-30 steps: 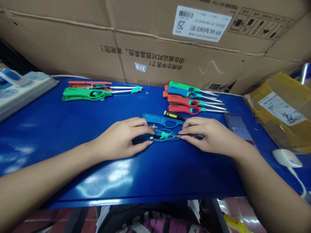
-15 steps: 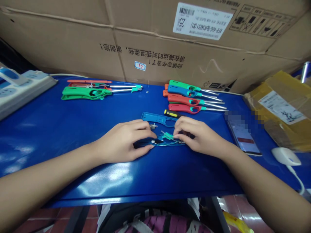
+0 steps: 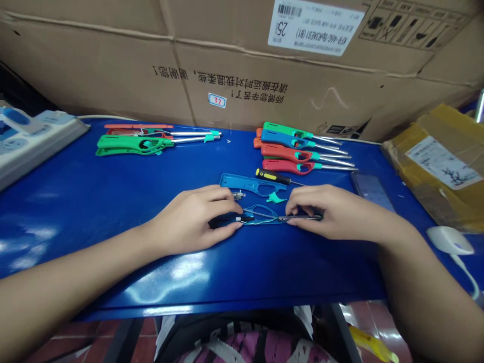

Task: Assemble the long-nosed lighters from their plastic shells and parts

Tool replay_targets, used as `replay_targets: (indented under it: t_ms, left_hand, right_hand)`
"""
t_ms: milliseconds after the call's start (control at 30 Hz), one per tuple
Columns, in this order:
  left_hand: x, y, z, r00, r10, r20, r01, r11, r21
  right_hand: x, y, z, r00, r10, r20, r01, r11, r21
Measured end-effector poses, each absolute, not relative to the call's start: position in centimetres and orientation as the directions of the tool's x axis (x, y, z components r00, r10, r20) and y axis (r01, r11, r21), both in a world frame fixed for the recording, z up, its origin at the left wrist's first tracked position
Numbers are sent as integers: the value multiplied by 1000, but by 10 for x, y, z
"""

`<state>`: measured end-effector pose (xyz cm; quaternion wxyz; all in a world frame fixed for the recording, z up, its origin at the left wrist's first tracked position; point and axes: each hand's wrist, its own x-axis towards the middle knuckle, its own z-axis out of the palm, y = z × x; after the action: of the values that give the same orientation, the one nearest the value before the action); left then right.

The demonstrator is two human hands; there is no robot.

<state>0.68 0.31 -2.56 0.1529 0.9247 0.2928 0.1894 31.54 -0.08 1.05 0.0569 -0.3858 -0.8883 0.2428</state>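
My left hand [image 3: 200, 218] holds the handle end of an opened blue lighter shell half [image 3: 251, 208], with its thumb and fingers closed around it. Thin wires and a small black-and-white part [image 3: 245, 219] lie in that shell. From the shell's right end runs a metal tube [image 3: 291, 218], pinched between the thumb and fingers of my right hand [image 3: 333, 209]. A loose teal trigger [image 3: 276, 198] rests just above the shell. The other blue shell half [image 3: 242, 182] lies behind, beside a small metal piece [image 3: 239, 195] near my left fingers.
A black-and-yellow screwdriver [image 3: 272, 176] lies behind the shells. Several stick lighters [image 3: 291, 166] are stacked at the back right, opened green and orange lighters [image 3: 132, 144] at the back left. A phone [image 3: 372, 190], cartons [image 3: 442, 171], a white charger [image 3: 449, 240] and a power strip [image 3: 41, 138] surround the work.
My right hand has let go of the teal trigger, which now lies higher up by the rear shell. The hand has moved right onto the metal tube. My left hand stays put.
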Motion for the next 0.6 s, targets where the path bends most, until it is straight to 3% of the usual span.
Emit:
replay_targets:
  t_ms: [133, 367, 600]
  left_hand:
    - [7, 3, -25, 748, 611, 260, 489, -771, 408]
    - [7, 6, -23, 740, 624, 250, 505, -761, 407]
    - [7, 7, -23, 719, 647, 253, 514, -741, 433]
  right_hand:
    - [314, -1, 10, -726, 683, -78, 627, 612, -482]
    - [315, -4, 6, -730, 683, -24, 648, 681, -342]
    - [313, -3, 4, -739, 673, -19, 638, 691, -340]
